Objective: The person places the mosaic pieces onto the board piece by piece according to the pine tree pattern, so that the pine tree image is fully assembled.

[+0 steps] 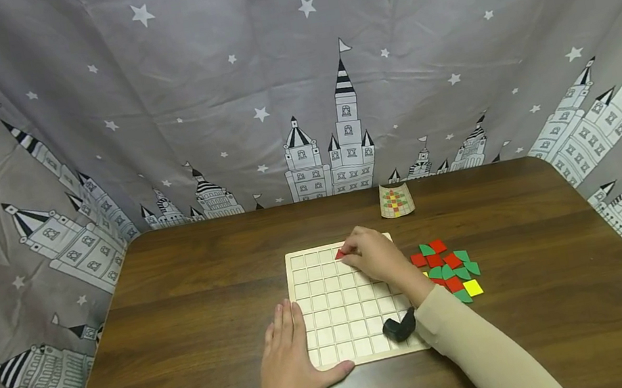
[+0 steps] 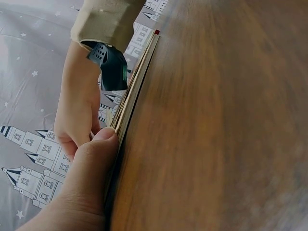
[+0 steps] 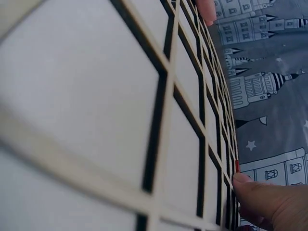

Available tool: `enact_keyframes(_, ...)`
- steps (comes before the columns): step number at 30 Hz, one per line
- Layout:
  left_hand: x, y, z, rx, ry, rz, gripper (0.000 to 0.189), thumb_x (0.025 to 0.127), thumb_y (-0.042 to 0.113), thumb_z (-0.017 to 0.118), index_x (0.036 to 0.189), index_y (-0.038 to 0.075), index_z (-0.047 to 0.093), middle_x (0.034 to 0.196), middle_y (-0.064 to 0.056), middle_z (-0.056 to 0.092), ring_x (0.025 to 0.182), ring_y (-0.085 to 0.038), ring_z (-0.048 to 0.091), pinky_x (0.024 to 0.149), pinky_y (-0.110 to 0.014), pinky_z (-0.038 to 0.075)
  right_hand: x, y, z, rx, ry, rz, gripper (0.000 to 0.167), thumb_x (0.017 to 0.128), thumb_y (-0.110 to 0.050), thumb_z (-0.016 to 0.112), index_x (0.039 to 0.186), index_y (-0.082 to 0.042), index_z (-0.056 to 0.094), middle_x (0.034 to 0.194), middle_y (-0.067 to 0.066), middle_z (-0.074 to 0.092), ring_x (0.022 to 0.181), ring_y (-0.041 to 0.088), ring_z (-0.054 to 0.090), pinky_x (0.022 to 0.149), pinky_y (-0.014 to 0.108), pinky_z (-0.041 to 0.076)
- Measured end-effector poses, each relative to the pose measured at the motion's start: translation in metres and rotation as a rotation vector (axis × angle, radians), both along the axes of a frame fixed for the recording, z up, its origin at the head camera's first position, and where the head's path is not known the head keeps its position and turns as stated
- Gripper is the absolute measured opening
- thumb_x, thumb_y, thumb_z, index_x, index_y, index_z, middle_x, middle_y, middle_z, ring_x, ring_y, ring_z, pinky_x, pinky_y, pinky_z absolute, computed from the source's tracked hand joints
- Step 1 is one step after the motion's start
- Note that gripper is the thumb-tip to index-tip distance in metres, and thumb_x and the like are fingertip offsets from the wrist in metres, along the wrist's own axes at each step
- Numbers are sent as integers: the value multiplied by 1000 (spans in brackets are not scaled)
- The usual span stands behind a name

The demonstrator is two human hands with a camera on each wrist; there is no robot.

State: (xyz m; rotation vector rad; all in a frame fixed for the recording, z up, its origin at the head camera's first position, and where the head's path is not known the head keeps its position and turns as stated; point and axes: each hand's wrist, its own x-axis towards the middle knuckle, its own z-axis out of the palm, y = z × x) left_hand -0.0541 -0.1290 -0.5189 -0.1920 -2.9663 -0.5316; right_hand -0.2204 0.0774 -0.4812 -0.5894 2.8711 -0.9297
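Observation:
A pale wooden board (image 1: 325, 336) with a grid of raised square cells lies on the table. Between thumb and fingers, my right hand (image 1: 377, 257) pinches a small red tile (image 1: 339, 254) over a cell in the board's far row. That tile shows as a thin red edge by the fingertips in the right wrist view. My left hand (image 1: 290, 370) lies along the board's left side, fingers straight at the edge and thumb stretched to the near edge. In the left wrist view, the left thumb (image 2: 98, 149) presses against the board's side.
Right of the board lie loose red tiles (image 1: 452, 260), green tiles (image 1: 472, 268) and a yellow tile (image 1: 472, 288), partly behind the right forearm. A curled pattern card (image 1: 396, 200) sits at the back. A black wrist device (image 1: 399, 327) hangs over the board's near right. A castle-print curtain (image 1: 197, 103) stands behind.

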Motion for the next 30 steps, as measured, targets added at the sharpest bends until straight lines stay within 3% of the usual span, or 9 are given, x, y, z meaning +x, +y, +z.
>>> enact_keyframes(5, 0, 1, 0, 7, -6, 0, 138, 61, 93, 57, 156, -2, 23, 165, -20, 18, 154, -33, 18, 122, -50, 24, 6, 16, 7, 12, 8, -6, 23, 90, -21, 73, 112, -14, 74, 97, -4, 66, 87, 13, 57, 77, 31, 50)
enact_keyframes(11, 1, 2, 1, 16, -12, 0, 138, 61, 92, 59, 156, -2, 23, 165, -20, 17, 154, -33, 17, 122, -50, 24, 14, 57, 18, 39, 25, -53, 30, 92, -24, 72, 120, -14, 71, 102, 0, 66, 92, 20, 57, 75, 36, 50)
enact_keyframes(19, 1, 1, 1, 7, -13, 0, 138, 62, 92, 59, 155, -3, 22, 165, -20, 17, 154, -33, 18, 122, -50, 25, 20, 118, 15, 136, 9, -159, 37, 91, -26, 73, 124, -10, 69, 115, 10, 66, 109, 33, 57, 90, 51, 52)
enact_keyframes(26, 1, 0, 0, -11, -9, 1, 138, 62, 93, 57, 155, -2, 23, 165, -20, 17, 154, -34, 18, 122, -51, 25, 23, 140, 8, 169, -11, -147, 36, 91, -27, 72, 121, -8, 72, 108, 10, 64, 100, 32, 54, 76, 43, 49)
enact_keyframes(30, 0, 1, -1, -4, -10, -2, 138, 62, 94, 56, 156, -2, 22, 165, -20, 16, 154, -34, 17, 122, -51, 25, 24, 142, 6, 149, -2, -148, 28, 90, -25, 73, 113, -8, 75, 105, 9, 63, 98, 31, 53, 74, 40, 48)
